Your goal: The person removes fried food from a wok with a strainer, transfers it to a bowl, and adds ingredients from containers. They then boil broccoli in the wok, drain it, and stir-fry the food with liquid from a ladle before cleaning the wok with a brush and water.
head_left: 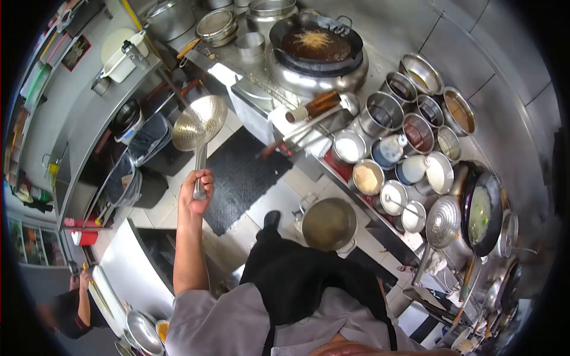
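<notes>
My left hand (198,193) is closed around the metal handle of a perforated skimmer (199,123), held up over the floor with its round bowl away from me. My right hand is out of view. Across from the skimmer, a black wok (314,50) of dark oil sits on a steel burner ring, with a pale, stringy clump of food in the oil. A large pot (329,224) with liquid stands low in front of me. At the right, another perforated skimmer (443,222) lies beside a second wok (482,213) that holds pale liquid with green bits.
Steel containers of sauces and powders crowd the right counter, among them a tub of tan powder (368,179). A black mat (243,178) covers part of the tiled floor. Bins with plastic liners (123,181) stand at left. Another person (77,305) works at lower left.
</notes>
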`<state>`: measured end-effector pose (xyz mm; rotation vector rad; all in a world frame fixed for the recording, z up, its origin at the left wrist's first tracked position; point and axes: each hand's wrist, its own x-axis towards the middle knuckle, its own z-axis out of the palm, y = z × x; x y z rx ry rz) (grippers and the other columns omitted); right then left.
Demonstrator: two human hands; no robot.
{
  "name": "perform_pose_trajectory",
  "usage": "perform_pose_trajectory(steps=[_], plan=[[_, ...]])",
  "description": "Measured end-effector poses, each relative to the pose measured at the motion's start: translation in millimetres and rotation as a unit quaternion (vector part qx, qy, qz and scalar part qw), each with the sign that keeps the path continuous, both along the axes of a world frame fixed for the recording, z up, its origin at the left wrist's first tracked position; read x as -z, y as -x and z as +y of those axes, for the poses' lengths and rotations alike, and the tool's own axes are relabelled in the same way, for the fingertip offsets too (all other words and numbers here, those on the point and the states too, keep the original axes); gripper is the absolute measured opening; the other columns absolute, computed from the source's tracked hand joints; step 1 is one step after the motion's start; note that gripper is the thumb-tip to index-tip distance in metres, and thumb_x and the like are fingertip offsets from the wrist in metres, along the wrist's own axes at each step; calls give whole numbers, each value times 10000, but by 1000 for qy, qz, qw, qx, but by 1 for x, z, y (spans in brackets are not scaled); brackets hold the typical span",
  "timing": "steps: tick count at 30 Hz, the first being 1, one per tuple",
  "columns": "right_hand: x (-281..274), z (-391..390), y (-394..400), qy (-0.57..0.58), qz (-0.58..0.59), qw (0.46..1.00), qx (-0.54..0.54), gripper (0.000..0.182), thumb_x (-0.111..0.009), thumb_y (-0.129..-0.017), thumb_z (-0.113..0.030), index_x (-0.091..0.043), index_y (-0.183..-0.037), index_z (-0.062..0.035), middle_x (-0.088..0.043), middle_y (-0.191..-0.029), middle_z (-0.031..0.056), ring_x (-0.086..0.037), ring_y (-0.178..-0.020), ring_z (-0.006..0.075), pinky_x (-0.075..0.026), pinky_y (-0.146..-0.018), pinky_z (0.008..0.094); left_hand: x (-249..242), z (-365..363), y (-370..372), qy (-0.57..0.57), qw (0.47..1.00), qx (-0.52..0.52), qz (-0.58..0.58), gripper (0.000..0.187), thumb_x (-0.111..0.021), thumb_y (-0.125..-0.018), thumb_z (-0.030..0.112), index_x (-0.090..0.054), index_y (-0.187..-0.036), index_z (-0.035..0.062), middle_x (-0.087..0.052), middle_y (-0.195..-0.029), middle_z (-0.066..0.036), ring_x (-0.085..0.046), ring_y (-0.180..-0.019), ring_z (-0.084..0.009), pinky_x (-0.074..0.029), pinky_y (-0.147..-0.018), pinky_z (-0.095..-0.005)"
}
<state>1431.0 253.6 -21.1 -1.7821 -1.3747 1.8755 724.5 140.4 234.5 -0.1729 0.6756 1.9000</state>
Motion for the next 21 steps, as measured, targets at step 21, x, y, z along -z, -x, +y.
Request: perform_pose_trajectory(steps=[21], plan=[[-61,45,194,12,-294,925,-242,163,-533,-823,-132,-644,-741,-45,-641,-657,93,-606,-526,175,-456,-438,330,97,429,463,183,957,139,178,219,-601,-874,224,-533,-994,53,-616,-798,-64,-566,-577,-114,-461,-459,-216]])
